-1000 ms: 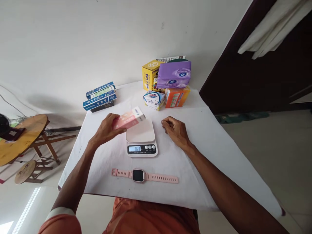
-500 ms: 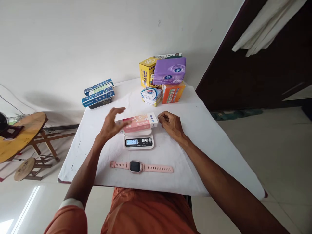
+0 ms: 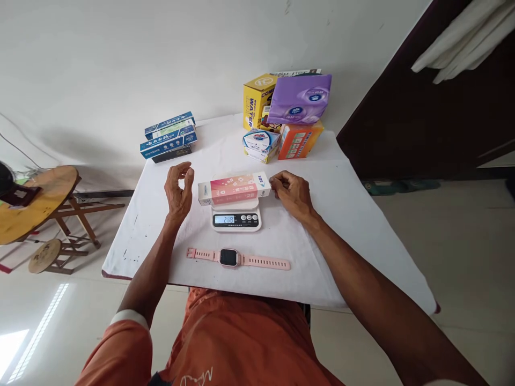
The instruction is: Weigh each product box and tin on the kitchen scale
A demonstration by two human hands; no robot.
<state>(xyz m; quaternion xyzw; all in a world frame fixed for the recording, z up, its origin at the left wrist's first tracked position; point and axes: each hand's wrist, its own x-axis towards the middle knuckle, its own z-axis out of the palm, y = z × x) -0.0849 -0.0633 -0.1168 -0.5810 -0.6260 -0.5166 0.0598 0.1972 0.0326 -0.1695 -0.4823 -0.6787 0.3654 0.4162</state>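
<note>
A pink and white box point(image 3: 234, 188) lies across the top of a small white scale point(image 3: 236, 221), whose lit display shows digits. My left hand point(image 3: 179, 190) is just left of the box, not touching it, fingers curved and apart with nothing between them. At the box's right end is my right hand point(image 3: 292, 193), its fingers bent together by the white corner; whether they pinch the box is hard to make out. Nearer the front edge, a pink watch point(image 3: 229, 257) lies with its strap stretched out flat.
Blue toothpaste-like boxes point(image 3: 169, 140) are stacked at the back left of the white table point(image 3: 137, 236). Toward the back right stand a yellow box point(image 3: 252, 104), a purple pack point(image 3: 301, 100), an orange box point(image 3: 298, 142) and a small white-blue box point(image 3: 259, 142).
My left hand has drawn back left, off the pink box. The scale's display reads differently. My right hand remains at the box's right end. The whole view has shifted slightly.
</note>
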